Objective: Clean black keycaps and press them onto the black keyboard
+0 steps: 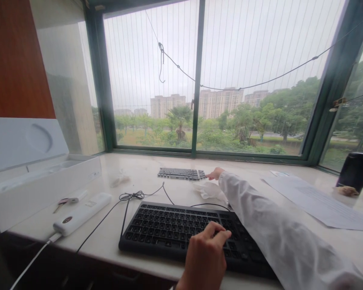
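Note:
My left hand [206, 254] hovers low over the right part of a large black wired keyboard [169, 231] at the counter's front edge. Its fingers are bunched in a pinch on the keys, and I cannot see whether anything is between them. My right arm, in a white sleeve [269, 225], stretches far forward. My right hand [214, 174] is closed on the right end of a small black keyboard [180, 174] lying near the window. A crumpled white tissue [210, 190] lies just under that arm.
An open white box [45, 183] stands at the left, with a white power bank [82, 213] on a cable and keys [62, 202] beside it. Paper sheets [320, 205] and a dark cup [355, 171] sit at the right. Another tissue [120, 180] lies left of the small keyboard.

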### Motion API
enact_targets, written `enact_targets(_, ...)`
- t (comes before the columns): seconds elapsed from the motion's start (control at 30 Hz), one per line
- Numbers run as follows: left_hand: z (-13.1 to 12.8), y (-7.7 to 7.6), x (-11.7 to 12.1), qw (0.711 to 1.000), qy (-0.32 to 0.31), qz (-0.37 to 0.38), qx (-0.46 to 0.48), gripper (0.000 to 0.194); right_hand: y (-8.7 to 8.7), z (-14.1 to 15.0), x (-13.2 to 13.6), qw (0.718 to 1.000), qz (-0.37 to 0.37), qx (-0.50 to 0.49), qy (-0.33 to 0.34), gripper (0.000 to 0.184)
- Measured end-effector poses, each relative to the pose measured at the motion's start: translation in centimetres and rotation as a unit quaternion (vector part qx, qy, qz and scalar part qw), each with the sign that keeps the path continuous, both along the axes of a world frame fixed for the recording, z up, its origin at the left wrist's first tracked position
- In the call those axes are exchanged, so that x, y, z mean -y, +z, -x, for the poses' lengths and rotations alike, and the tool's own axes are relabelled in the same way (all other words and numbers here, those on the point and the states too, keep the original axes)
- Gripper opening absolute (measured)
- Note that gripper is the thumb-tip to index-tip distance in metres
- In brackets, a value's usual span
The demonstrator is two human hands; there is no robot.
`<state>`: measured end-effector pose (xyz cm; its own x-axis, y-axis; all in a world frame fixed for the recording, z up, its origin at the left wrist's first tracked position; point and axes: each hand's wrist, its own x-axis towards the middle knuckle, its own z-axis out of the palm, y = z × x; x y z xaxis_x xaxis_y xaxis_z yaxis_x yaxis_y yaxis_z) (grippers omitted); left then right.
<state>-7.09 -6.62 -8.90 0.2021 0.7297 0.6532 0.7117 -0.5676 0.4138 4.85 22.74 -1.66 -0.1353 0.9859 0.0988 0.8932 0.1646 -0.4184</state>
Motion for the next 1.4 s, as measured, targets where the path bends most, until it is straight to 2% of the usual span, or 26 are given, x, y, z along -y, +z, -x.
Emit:
enact_targets(0.1,0.9,2.8,0.4,0.999,0.018,0.031,-0.038,0.042,0.5,-1.4,2.0,0.999,0.044,-0.028,0.013,0.033)
enact_targets(0.2,2.4,6.9,-1.1,0.992,0.067,0.022,-0.101,0.034,0.0,-2.3,4.5,0.994,0.056,-0.084,0.050,0.037)
enact_targets(0.3,4.0,10.8,-4.8,0.987,0.104,0.015,-0.121,0.026,-0.6,-2.6,6.8,0.988,0.055,-0.130,0.064,0.042)
enact_targets(0.4,5.1,12.6,-9.4,0.982,0.106,0.063,-0.146,0.027,-0.7,-2.7,8.4,0.988,0.045,-0.139,0.052,0.043)
enact_targets(0.5,5.2,11.8,-12.5,0.986,0.078,0.051,-0.137,0.041,-0.3,-2.6,9.2,0.985,0.034,-0.156,0.067,0.045)
enact_targets(0.6,4.7,10.1,-13.9,0.993,0.024,0.012,-0.111,0.026,-0.2,-2.5,9.7,0.977,0.040,-0.179,0.106,0.048)
enact_targets(0.67,4.5,9.1,-14.2,0.994,-0.034,-0.010,-0.100,0.016,-0.2,-2.5,10.0,0.970,0.052,-0.210,0.109,0.052)
enact_targets(0.73,4.5,8.5,-14.5,0.993,-0.083,-0.016,-0.082,0.019,-0.2,-2.5,10.3,0.961,0.063,-0.246,0.107,0.058)
enact_targets(0.83,4.7,8.2,-14.7,0.995,-0.085,-0.026,-0.053,0.017,-0.1,-2.5,10.6,0.955,0.080,-0.259,0.116,0.058)
enact_targets(0.9,4.8,8.1,-14.9,0.996,-0.082,-0.023,-0.037,0.014,-0.2,-2.6,10.7,0.960,0.065,-0.243,0.122,0.052)
enact_targets(1.0,5.3,8.0,-15.1,0.997,-0.069,-0.012,-0.024,0.015,-0.8,-2.7,10.7,0.981,-0.051,-0.168,0.081,0.040)
enact_targets(1.07,5.7,7.7,-15.3,0.998,-0.061,0.000,-0.031,0.015,-1.4,-2.8,10.7,0.991,-0.102,-0.074,0.044,0.041)
enact_targets(1.13,6.0,7.4,-15.4,0.997,-0.063,0.020,-0.047,0.015,-1.9,-2.8,10.7,0.996,-0.077,0.020,0.037,0.041)
enact_targets(1.23,6.3,7.0,-15.5,0.994,-0.071,0.043,-0.070,0.015,-2.4,-2.7,10.5,0.993,-0.035,0.096,0.060,0.020)
enact_targets(1.3,6.2,6.9,-15.4,0.993,-0.074,0.043,-0.079,0.019,-2.5,-2.7,10.4,0.993,-0.046,0.088,0.071,0.011)
enact_targets(1.4,6.0,6.9,-15.1,0.993,-0.081,0.039,-0.077,0.022,-2.3,-2.8,10.1,0.996,-0.039,-0.033,0.071,0.015)
